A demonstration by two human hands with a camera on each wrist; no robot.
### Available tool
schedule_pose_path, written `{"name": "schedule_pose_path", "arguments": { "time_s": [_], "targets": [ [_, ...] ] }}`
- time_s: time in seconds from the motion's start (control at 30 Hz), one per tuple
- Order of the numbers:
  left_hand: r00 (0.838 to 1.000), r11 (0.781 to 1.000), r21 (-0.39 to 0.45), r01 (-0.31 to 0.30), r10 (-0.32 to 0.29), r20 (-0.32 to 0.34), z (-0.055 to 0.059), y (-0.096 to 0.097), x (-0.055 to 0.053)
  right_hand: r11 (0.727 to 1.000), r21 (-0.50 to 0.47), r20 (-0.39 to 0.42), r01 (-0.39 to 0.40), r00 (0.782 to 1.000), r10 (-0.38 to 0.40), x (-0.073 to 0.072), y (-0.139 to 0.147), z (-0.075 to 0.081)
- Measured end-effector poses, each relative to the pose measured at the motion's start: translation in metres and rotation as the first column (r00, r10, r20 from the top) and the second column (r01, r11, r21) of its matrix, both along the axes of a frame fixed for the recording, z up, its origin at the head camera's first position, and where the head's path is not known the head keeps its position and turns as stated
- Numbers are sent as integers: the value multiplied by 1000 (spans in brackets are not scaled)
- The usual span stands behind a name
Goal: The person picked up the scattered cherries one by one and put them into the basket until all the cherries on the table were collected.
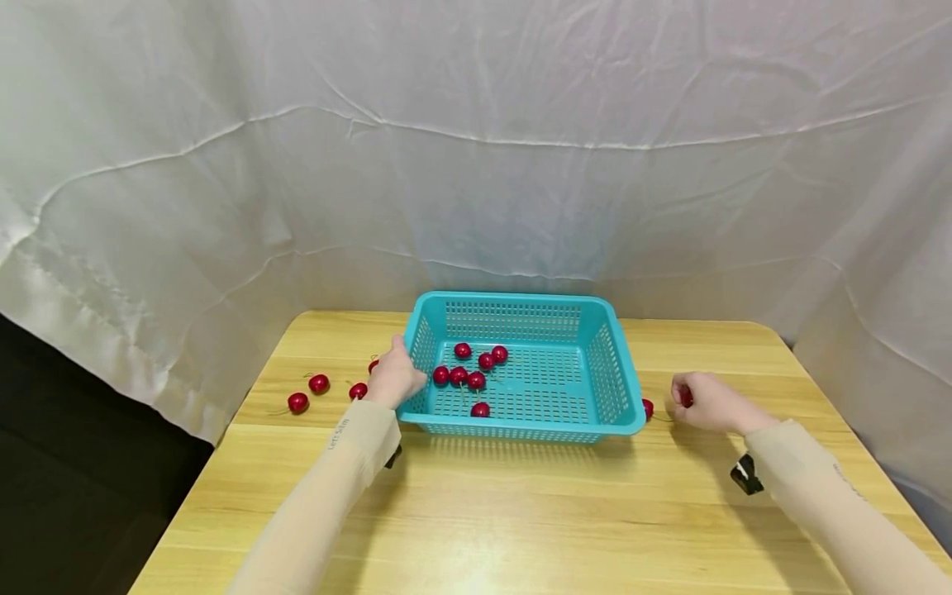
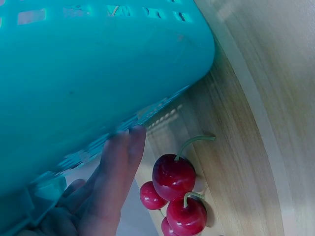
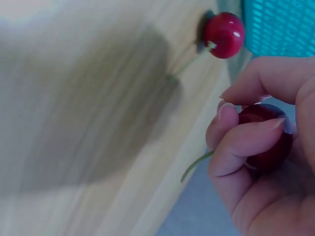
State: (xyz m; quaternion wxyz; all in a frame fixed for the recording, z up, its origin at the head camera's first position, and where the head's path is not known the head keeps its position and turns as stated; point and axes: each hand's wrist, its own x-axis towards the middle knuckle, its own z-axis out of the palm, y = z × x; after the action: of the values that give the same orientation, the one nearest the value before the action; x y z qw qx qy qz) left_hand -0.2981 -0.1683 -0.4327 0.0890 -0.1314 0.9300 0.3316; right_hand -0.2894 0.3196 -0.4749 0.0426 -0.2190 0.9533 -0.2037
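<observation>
A turquoise plastic basket (image 1: pixel 513 430) stands on the wooden table with several red cherries (image 1: pixel 458 377) inside. At its left side, my left hand (image 1: pixel 394 380) holds the rim; in the left wrist view the fingers (image 2: pixel 115 172) lie along the outer wall under the rim. The thumb is hidden in that view. My right hand (image 1: pixel 706 402), right of the basket, grips a cherry (image 3: pixel 268 152) between curled fingers and palm, its green stem sticking out. Another cherry (image 3: pixel 225 35) lies on the table between that hand and the basket's right wall.
Left of the basket, several loose cherries lie on the table, among them one outer cherry (image 1: pixel 298 402) and one just behind it (image 1: pixel 318 383). A pale curtain (image 1: pixel 513 207) hangs behind the table (image 1: pixel 506 529) and round its sides.
</observation>
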Motion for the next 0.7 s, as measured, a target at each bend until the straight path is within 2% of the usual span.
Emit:
{"name": "schedule_pose_path", "arguments": {
  "time_s": [0.37,0.7],
  "targets": [
    [1000,1000,-11,-4,4,8,-1,0,-1,1000,5,-45,13,999,-13,3,-6,24],
    [1000,1000,-7,-6,6,-1,-1,0,-1,1000,-6,-152,6,988,-7,5,-13,45]
  ]
}}
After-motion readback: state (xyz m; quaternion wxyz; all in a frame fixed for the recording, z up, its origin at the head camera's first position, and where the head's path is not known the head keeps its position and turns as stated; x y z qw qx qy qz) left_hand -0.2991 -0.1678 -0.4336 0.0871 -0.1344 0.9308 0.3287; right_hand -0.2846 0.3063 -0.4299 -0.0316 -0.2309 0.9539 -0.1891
